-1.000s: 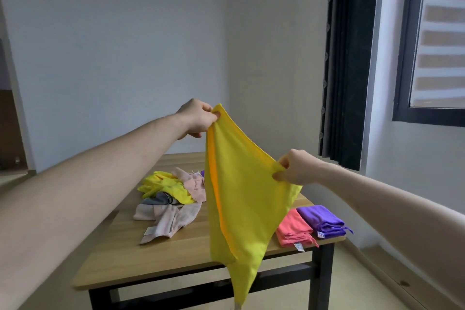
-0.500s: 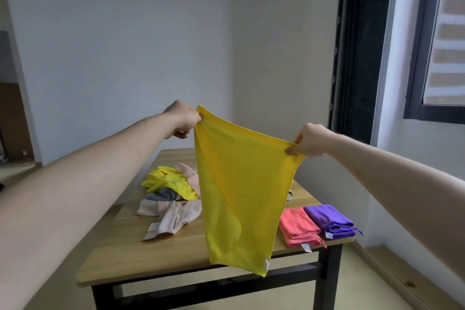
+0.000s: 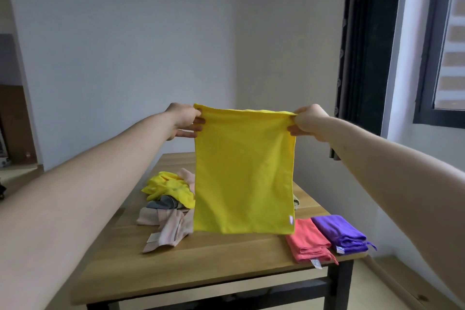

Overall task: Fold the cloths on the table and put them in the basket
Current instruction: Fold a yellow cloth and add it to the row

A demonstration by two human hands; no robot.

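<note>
Yellow cloth (image 3: 244, 171) held up flat above the table (image 3: 226, 262).

Your left hand (image 3: 185, 121) and right hand (image 3: 305, 121) each pinch a top corner, and the cloth hangs clear of the table (white tag at lower right). An unfolded pile (image 3: 168, 205) lies left; folded red cloth (image 3: 308, 240) and purple cloth (image 3: 338, 233) lie right, touching.

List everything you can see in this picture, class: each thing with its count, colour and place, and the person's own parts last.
held cloth: 1, yellow, hanging flat in the air above the table
folded cloths: 2, coral and purple, side by side at the table's right front corner
unfolded pile: several cloths, yellow, pink, grey, on the table's left half
table: 1, wooden top, black frame
window: 1, dark frame, right wall
left hand: pinches the top left corner
right hand: pinches the top right corner
</note>
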